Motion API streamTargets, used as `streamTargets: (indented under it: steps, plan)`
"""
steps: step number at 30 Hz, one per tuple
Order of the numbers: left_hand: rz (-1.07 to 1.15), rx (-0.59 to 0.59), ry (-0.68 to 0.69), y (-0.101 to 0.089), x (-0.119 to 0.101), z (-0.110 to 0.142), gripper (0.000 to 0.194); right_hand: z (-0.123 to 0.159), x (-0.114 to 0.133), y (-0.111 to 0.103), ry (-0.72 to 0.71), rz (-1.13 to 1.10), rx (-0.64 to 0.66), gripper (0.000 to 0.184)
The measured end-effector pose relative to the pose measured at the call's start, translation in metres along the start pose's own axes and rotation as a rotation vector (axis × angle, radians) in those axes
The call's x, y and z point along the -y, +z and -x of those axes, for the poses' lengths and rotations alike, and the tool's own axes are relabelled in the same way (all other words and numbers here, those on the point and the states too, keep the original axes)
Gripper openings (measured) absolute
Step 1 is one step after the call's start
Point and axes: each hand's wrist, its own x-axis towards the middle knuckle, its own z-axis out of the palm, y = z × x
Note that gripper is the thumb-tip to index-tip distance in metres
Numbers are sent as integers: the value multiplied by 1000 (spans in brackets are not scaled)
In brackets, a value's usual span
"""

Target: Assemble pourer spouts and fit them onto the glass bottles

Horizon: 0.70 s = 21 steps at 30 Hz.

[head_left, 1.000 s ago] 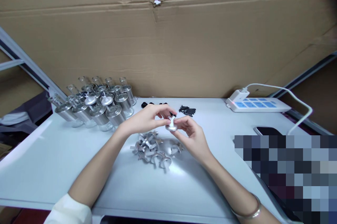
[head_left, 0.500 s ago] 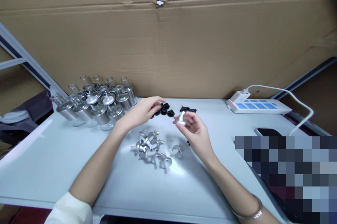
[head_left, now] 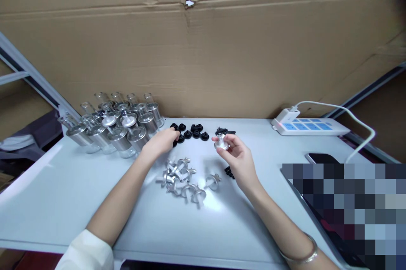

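My right hand point(head_left: 239, 156) pinches a silver metal pourer top point(head_left: 221, 142) between thumb and fingers, raised above the table with its wide rim down. At the left end of a group of black rubber stoppers point(head_left: 187, 135), my left hand point(head_left: 163, 140) reaches down with curled fingers. Its fingertips are hidden, so what it grips cannot be made out. Between the forearms lies a pile of silver pourer tops point(head_left: 177, 173), and one more pourer top point(head_left: 212, 181) lies apart to its right.
Several glass bottles with metal sleeves point(head_left: 119, 138) crowd the left; two carry silver tops. Small black parts point(head_left: 229, 172) lie beside my right wrist, and thin black pieces point(head_left: 223, 131) behind that hand. A power strip point(head_left: 312, 126) and phone point(head_left: 322, 158) are right. Cardboard point(head_left: 203, 58) stands behind.
My left hand has moved left and down over the black stoppers, and its fingers have curled in. My right hand still holds the pourer top, now turned more upright.
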Motion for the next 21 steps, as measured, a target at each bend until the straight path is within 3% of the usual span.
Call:
streamTargets:
  steps: [3, 7, 10, 14, 18, 21]
  plan:
    - [41, 1, 12, -3, 0, -1, 26, 0, -1, 0, 30, -43, 18, 23]
    - [139, -26, 92, -23, -15, 6, 20, -1, -3, 0, 9, -38, 11, 22]
    - [383, -132, 162, -32, -35, 22, 15, -2, -4, -2, -86, 53, -62, 18]
    - [879, -259, 141, -11, -53, 43, 20, -1, -1, -2, -153, 112, -161, 15]
    - [1261, -328, 11, 21, -56, 48, 24, 3, 4, 1, -105, -18, -78, 16]
    - [1405, -356, -80, 31, -56, 47, 27, 6, 4, 3, -94, -27, 12, 16]
